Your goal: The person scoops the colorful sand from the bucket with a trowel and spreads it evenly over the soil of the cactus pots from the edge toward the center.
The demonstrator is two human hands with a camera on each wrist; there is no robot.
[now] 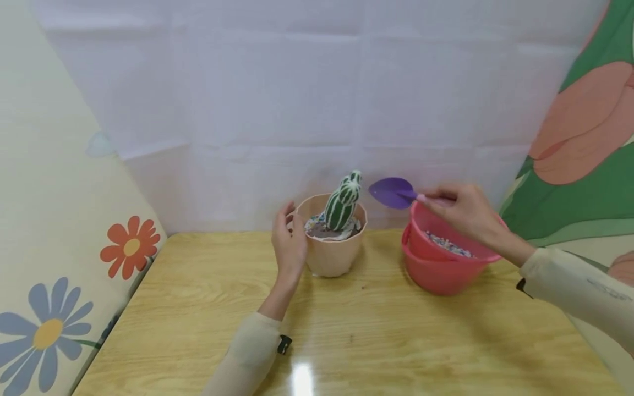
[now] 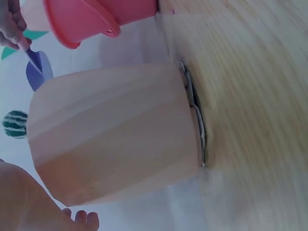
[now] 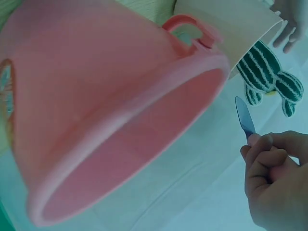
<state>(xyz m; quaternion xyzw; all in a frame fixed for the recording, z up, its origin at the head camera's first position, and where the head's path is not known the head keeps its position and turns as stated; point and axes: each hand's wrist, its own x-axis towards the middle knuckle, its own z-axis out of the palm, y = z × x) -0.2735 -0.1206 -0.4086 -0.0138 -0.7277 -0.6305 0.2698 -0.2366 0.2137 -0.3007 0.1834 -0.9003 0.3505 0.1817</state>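
My right hand (image 1: 464,212) grips the pink handle of a small toy trowel (image 1: 392,192). Its purple blade hangs in the air between the pot and the bucket, pointing left, and I see no beads on it. A peach-coloured flowerpot (image 1: 333,258) holds a green-and-white striped knitted cactus (image 1: 340,212), leaning right, in brown filling with colourful beads around it. Beside the pot's left wall is my left hand (image 1: 289,245), fingers loosely extended near the rim; contact with the pot is unclear. Below my right hand stands a pink bucket (image 1: 436,278) holding multicoloured beads (image 1: 449,245).
A wooden table (image 1: 198,330) carries the pot and bucket. Behind them hangs a creased white cloth (image 1: 277,99). Flower-patterned panels flank the table left and right. The bucket's handle (image 2: 103,17) hangs on the side facing the pot.
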